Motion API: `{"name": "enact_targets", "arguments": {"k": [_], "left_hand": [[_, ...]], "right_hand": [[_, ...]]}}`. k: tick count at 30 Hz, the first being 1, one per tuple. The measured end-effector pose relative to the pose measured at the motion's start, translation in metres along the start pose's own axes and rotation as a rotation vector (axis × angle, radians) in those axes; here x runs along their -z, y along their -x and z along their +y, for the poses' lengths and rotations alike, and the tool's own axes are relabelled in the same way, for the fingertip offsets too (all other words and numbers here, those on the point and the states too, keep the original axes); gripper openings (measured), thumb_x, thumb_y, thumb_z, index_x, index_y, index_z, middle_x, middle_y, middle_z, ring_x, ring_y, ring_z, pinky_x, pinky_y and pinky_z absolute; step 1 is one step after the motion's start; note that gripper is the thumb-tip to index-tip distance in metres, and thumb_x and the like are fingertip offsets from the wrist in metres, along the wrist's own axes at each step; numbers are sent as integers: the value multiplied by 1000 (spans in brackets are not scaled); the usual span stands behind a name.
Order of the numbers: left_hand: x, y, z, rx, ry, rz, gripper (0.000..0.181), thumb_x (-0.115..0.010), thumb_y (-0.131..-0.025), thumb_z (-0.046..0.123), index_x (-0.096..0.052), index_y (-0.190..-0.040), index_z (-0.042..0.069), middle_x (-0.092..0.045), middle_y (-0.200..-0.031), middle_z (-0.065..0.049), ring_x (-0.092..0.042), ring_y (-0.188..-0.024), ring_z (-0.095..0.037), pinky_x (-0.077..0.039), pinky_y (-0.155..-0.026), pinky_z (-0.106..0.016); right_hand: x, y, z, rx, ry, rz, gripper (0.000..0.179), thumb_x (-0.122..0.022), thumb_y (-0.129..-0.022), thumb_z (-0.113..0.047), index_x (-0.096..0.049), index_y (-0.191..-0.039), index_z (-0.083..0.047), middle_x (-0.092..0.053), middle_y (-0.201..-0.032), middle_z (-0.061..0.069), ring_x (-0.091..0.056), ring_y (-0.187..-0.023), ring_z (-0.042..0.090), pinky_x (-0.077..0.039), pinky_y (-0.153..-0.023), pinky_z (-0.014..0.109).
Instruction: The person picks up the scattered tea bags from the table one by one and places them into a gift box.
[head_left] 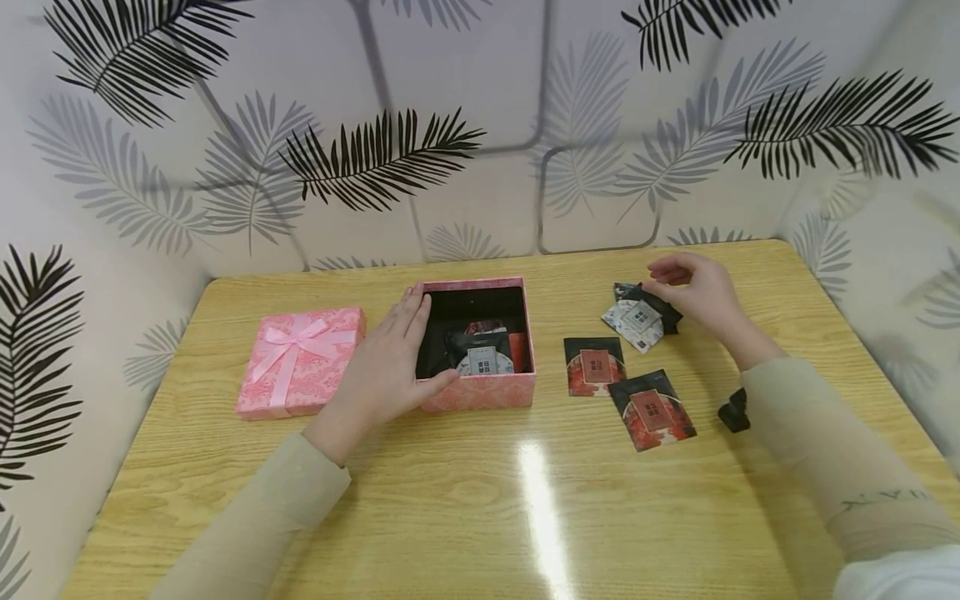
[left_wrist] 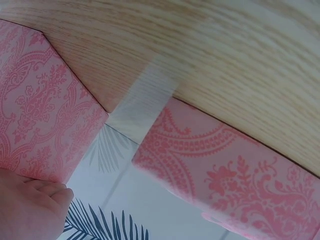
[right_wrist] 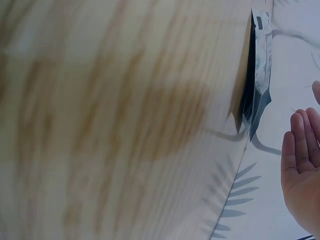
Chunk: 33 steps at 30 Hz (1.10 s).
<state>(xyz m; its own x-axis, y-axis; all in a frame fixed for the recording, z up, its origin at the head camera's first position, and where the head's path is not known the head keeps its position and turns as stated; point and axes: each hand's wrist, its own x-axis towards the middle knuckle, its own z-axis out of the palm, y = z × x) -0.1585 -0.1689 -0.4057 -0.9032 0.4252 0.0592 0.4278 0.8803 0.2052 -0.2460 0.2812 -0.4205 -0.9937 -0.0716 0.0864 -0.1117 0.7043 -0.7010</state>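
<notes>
My left hand [head_left: 386, 354] lies along the left side of an open pink box [head_left: 480, 393], fingers extended and thumb over its front edge. In the left wrist view its fingers rest against the patterned box wall [left_wrist: 50, 100]. Inside the box are black sachets, one with a white front [head_left: 483, 360]. At the right, my right hand [head_left: 697, 287] hovers by a small pile of black-and-white sachets [head_left: 639, 317], its fingers loosely bent. The right wrist view shows a sachet [right_wrist: 259, 70] on the table, apart from the fingers.
A pink lid with a ribbon bow [head_left: 303, 358] lies left of the box. Two black-and-red sachets [head_left: 595, 367] lie right of the box, slightly overlapping. A small black object [head_left: 735, 412] sits beside my right sleeve. Leaf-patterned fabric [head_left: 480, 192] rises behind the wooden table [head_left: 420, 517].
</notes>
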Motion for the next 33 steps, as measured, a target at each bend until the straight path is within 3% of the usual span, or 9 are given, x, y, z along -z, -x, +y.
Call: {"name": "enact_targets", "arguments": {"k": [7,14,18,23,28,33], "left_hand": [[0,0,1,-5,13,-2,107,-60,-96,67,-18,-169,0,-13,-179,-16,-20,-166,-35,-25,-133,-51],[0,-1,1,-3,20,6,107,-61,-96,67,-18,-169,0,-12,-179,-16,-19,-166,-34,-26,-133,-52],[-1,-1,1,0,23,9,107,-61,-96,66,-19,-169,0,-12,-179,-15,-18,-166,-34,-25,-133,-52],[-1,0,0,-1,21,13,107,-60,-96,67,-19,-169,0,-12,-179,-15,-18,-167,-33,-25,-133,-52],[-1,1,0,-3,26,17,107,-61,-96,66,-19,-169,0,-13,-179,-15,-19,-166,-34,-25,-133,-52],[-2,1,0,-1,25,21,107,-61,-96,66,-20,-169,1,-13,-179,-15,-20,-166,-34,-26,-133,-52]], "right_hand": [[2,-1,8,-42,14,-46,42,-75,-101,-27,-69,-131,3,-72,-120,25,-60,-88,-1,-47,-72,8],[0,-5,14,-32,31,-80,44,-76,-100,-24,-68,-132,5,-71,-122,26,-59,-89,0,-47,-74,8],[0,-8,17,-31,37,-123,46,-76,-100,-23,-66,-135,6,-69,-125,28,-66,-98,17,-46,-76,10],[-1,-11,22,-36,55,-177,55,-77,-100,-27,-62,-139,8,-66,-129,31,-65,-114,40,-51,-88,26],[0,-11,24,-44,59,-231,62,-77,-100,-29,-58,-144,9,-63,-134,33,-64,-120,43,-53,-101,52],[-1,-12,24,-44,94,-277,68,-78,-99,-34,-55,-147,9,-61,-137,33,-60,-124,46,-49,-106,60]]}}
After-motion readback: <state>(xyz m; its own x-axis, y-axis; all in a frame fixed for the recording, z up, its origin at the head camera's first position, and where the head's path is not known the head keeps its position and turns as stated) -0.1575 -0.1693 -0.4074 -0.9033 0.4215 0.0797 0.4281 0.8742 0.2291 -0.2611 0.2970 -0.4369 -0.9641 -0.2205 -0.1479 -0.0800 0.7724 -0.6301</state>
